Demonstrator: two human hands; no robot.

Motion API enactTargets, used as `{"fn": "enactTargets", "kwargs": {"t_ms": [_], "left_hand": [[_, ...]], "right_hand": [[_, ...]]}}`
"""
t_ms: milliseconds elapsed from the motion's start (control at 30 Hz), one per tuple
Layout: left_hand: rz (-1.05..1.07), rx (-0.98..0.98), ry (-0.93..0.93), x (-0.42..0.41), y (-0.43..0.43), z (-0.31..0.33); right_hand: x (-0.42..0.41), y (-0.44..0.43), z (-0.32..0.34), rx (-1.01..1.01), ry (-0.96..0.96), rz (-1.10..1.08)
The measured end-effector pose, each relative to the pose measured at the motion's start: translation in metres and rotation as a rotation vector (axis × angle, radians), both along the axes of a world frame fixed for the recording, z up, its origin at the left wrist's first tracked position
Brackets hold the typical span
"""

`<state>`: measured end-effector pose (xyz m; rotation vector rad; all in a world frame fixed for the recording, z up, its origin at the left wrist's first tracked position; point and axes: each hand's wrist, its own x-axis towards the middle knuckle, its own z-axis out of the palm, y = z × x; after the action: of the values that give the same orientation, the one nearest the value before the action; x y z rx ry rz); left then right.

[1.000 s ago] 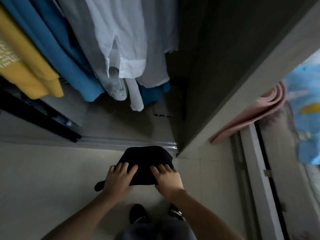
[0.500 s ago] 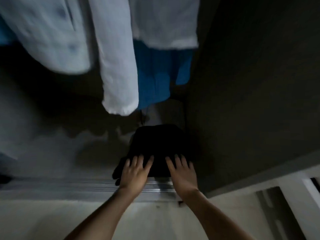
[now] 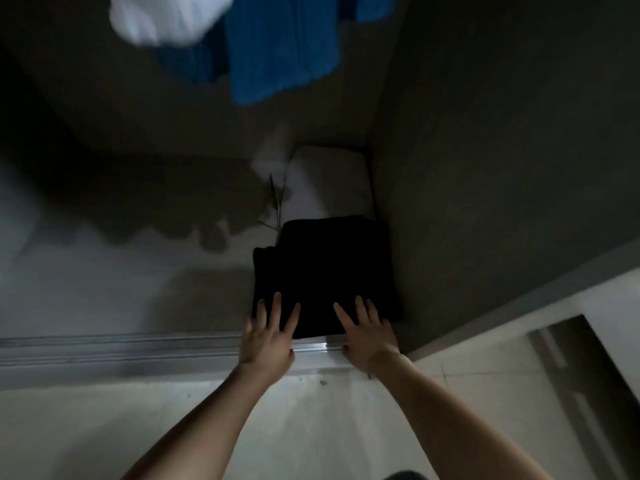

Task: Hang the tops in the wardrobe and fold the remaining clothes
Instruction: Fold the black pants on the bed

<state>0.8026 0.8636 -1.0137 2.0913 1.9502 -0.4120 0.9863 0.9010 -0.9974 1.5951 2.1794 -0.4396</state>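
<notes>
Folded black garment [image 3: 325,271], a soft square, lies under left grip [image 3: 268,336] and right grip [image 3: 370,336], both flat-fingered, released.

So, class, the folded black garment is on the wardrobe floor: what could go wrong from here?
The near edge of the folded black garment lies at the door track; a sliding door might catch it.
The left hand and right hand lie flat on top; pulling back could drag the top layer, spoiling the fold.
</notes>
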Motion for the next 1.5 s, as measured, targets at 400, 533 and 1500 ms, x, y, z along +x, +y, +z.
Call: {"fn": "enactTargets", "kwargs": {"t_ms": [400,533,1500], "left_hand": [[-0.005,-0.153,0.003,0.009,-0.085,0.275],[-0.064,-0.153,-0.031,0.023,-0.110,0.377],[-0.842,0.151,-0.415,0.378,-0.303,0.676]], "right_hand": [[0.041,-0.126,0.274,-0.150,0.094,-0.202],[0.067,-0.169,0.375,-0.124,0.088,-0.294],[0.380,-0.566,0.689,0.345,0.039,-1.197]]}}
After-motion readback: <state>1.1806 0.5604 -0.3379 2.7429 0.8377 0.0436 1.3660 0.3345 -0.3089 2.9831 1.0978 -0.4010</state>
